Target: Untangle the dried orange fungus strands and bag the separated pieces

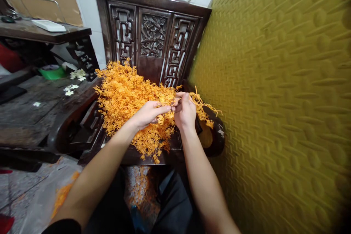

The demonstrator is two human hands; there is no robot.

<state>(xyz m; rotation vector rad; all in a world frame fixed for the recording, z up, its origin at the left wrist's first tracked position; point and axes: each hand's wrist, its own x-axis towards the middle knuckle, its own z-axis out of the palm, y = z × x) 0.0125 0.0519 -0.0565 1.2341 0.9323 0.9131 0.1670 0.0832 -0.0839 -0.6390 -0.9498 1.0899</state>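
Observation:
A big heap of orange plastic-looking flower sprigs [123, 95] lies on the seat of a dark carved wooden chair [153, 66]. My right hand [185, 112] is closed around the stems of an orange sprig bunch [201, 108], whose ends stick out to the right past the knuckles. Close beside it, my left hand [149, 114] pinches an orange flower piece between thumb and fingers, in front of the heap. The two hands nearly meet, and the fingertips partly hide what lies between them.
On the left stands a dark wooden table [19, 117] with a green roll [52, 72] and small white flowers [70, 88]. A white device [48, 25] rests on a higher shelf. A yellow foam mat [274, 98] rises along the right. Below left, a plastic bag [41, 197] holds orange pieces.

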